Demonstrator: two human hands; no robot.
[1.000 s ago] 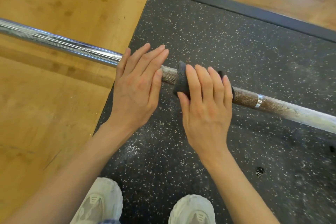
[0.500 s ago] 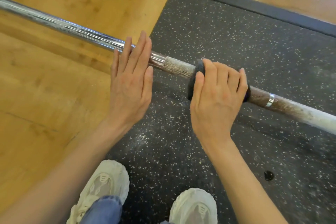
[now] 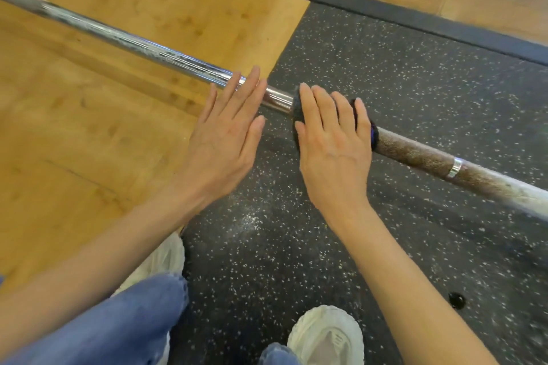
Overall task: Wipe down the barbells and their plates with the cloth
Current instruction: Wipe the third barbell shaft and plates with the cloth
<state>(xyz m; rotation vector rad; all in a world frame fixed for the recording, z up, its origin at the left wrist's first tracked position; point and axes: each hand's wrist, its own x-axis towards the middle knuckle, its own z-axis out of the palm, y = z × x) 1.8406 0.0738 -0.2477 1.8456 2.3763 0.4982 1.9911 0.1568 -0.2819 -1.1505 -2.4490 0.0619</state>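
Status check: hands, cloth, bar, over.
Right hand presses dark cloth around barbell. Left hand flat, fingers straight on the chrome section. Nothing blocking the bar.

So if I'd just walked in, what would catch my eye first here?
Probably the long barbell running slantwise across the picture, shiny chrome over the wooden floor on the left, rough and brownish over the speckled black mat on the right. At the middle the right hand presses a dark cloth round the bar, while the left hand lies flat beside it with straight fingers. Pale shoes show at the bottom.
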